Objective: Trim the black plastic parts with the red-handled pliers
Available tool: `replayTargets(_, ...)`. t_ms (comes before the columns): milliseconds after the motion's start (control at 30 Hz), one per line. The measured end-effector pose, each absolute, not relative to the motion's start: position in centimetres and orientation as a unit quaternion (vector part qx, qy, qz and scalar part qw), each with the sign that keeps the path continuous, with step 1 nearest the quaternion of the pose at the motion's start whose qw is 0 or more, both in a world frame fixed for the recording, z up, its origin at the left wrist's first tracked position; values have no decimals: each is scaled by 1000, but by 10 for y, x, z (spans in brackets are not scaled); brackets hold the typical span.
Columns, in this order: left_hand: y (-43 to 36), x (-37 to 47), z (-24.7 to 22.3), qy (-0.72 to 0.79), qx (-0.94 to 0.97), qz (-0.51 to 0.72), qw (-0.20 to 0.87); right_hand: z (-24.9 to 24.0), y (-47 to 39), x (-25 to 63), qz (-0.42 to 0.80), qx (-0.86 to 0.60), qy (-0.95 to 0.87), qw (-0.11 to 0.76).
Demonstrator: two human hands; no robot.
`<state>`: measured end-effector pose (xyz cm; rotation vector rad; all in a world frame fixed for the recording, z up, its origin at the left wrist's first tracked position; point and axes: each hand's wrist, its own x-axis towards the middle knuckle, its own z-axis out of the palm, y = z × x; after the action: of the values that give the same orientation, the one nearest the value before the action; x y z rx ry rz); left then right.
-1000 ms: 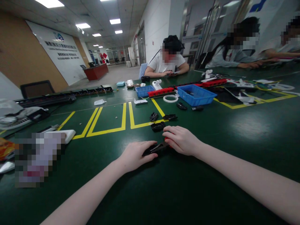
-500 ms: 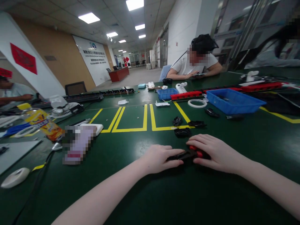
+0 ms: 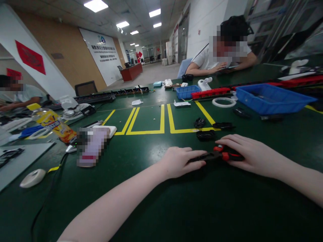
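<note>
Low over the green table, a pair of pliers (image 3: 216, 155) with red-and-black handles lies crosswise between my hands. My left hand (image 3: 180, 162) is closed on the dark jaw end, with thumb and fingers on either side. My right hand (image 3: 244, 153) wraps the handles, which stand spread apart; its fingers partly cover them. Just beyond the pliers are a black bundle (image 3: 206, 135), a coiled black bundle (image 3: 200, 122) and a flat black piece (image 3: 224, 125).
Yellow tape (image 3: 146, 132) marks boxes on the table. A blue bin (image 3: 275, 99) and white tape ring (image 3: 224, 102) are at the right. On the left are a phone (image 3: 93, 148), drink bottle (image 3: 54, 124) and white mouse (image 3: 32, 178). A person (image 3: 227, 50) sits opposite.
The view has turned slightly, shifting the scene. My right hand has slid back along the handles, showing more of the red grips, while my left hand stays at the jaw end.
</note>
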<state>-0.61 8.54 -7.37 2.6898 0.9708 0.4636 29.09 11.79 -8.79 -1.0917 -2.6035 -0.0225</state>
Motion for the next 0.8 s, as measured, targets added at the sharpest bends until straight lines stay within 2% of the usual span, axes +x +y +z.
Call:
replayTargets(167,85,-8,-72,325,924,154,130,-90,113,289,-40,-395,-895,206)
replayTargets(367,85,-8,-73,322,924,156,136,-89,111,284,-118,-373,-893,221)
replayTargets(800,84,-8,-73,342,911,160,168,-80,104,277,-73,-382,-901,194)
